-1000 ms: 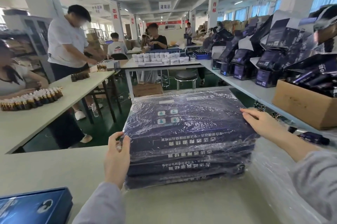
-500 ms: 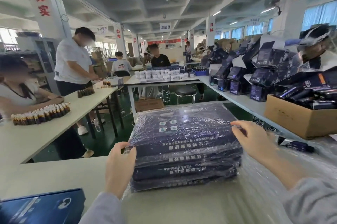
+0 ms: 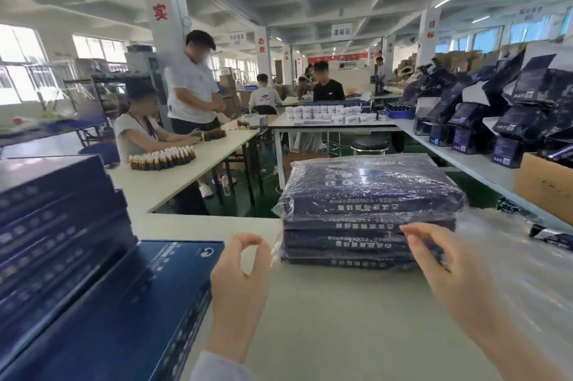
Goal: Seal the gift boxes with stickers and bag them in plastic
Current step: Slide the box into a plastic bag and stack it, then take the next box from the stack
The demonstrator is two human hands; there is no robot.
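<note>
A stack of dark blue gift boxes (image 3: pixel 369 210) wrapped in clear plastic lies on the pale table (image 3: pixel 325 318) ahead of me. My left hand (image 3: pixel 238 287) is at the stack's lower left corner. Its thumb and forefinger meet in a ring at the loose plastic flap (image 3: pixel 275 252) and seem to pinch it. My right hand (image 3: pixel 449 275) hovers in front of the stack's right end with fingers loosely straight and nothing in them. An unbagged blue gift box (image 3: pixel 124 303) lies flat at my left.
More blue boxes (image 3: pixel 55 225) are piled at the far left. Loose clear plastic bags (image 3: pixel 527 287) cover the table on the right. A cardboard carton (image 3: pixel 545 185) and dark pouches (image 3: pixel 511 120) fill the right bench. People work at tables beyond.
Both hands have come off the sides of the stack and drawn back toward me. The view has swung left, bringing the unbagged boxes into sight.
</note>
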